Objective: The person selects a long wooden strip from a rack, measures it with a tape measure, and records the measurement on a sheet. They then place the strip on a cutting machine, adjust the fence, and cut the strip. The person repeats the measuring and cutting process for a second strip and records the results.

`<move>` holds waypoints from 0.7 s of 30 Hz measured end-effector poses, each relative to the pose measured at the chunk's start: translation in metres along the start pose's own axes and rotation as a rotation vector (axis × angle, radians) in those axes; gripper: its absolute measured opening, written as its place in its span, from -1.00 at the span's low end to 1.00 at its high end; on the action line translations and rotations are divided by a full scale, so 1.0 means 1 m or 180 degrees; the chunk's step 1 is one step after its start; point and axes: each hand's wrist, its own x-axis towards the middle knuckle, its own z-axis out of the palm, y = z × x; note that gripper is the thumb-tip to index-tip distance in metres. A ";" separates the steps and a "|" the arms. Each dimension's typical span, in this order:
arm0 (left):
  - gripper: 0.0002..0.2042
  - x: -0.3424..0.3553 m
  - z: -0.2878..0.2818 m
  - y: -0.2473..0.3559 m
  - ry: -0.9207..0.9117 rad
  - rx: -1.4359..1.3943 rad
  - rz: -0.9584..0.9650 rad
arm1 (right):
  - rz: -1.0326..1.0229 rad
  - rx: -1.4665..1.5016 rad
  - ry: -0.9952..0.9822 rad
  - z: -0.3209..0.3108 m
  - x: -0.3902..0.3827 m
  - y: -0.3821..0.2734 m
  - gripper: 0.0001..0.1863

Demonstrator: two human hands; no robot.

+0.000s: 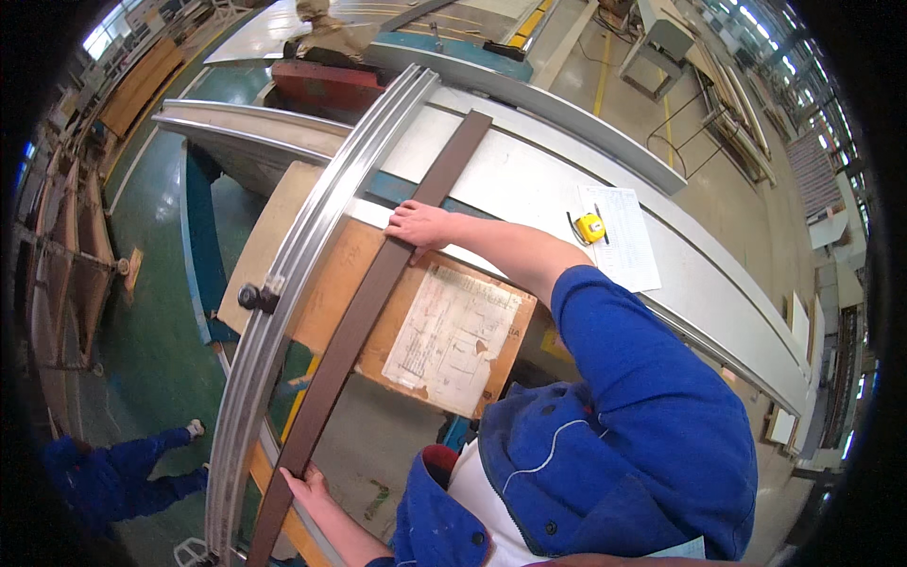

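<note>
Gripping a long brown board (352, 350), laid slantwise across the white surface (529, 180) and wooden panel (389, 331): clasping over its top with the right hand (420, 227), pinching nearer the lower end with the left hand (310, 489), probably with fingers beneath, hidden from view.

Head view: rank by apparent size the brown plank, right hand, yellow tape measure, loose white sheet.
By visible area, largest to smallest:
1. Brown plank
2. Loose white sheet
3. Right hand
4. Yellow tape measure
</note>
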 end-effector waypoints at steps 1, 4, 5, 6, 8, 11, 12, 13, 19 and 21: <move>-0.47 0.002 0.002 -0.004 -0.0039 0.0011 -0.0024 | -0.0046 0.0041 0.0059 0.001 0.006 0.005 -0.10; -0.50 0.002 0.019 -0.014 -0.0130 0.0176 -0.0051 | -0.0181 0.0075 0.0190 0.006 0.023 0.020 -0.04; -0.50 0.001 0.027 -0.015 -0.0026 0.0194 -0.0002 | -0.0183 0.0269 0.0229 0.007 0.029 0.025 -0.05; -0.49 0.000 0.036 -0.014 0.0080 0.0201 0.0110 | -0.0193 0.0487 0.0320 0.008 0.035 0.029 -0.06; -0.49 0.000 0.050 -0.014 0.0136 0.0129 0.0056 | -0.0245 0.0692 0.0589 0.013 0.042 0.035 -0.12; -0.49 0.008 0.064 -0.017 0.0168 0.0139 0.0123 | -0.0368 0.0951 0.1037 0.022 0.045 0.049 -0.18; -0.48 0.012 0.067 -0.018 0.0206 0.0132 0.0169 | -0.0352 0.0944 0.1134 0.025 0.044 0.054 -0.21; -0.49 0.017 0.068 -0.021 0.0105 0.0136 0.0174 | -0.0336 0.0917 0.1237 0.029 0.043 0.060 -0.23; -0.52 0.046 0.073 -0.031 -0.0505 0.0005 -0.0150 | -0.0115 0.0807 0.1342 0.038 0.041 0.098 -0.35; -0.53 0.053 0.073 -0.032 -0.0523 -0.0043 -0.0263 | -0.0085 0.0831 0.1402 0.041 0.039 0.108 -0.36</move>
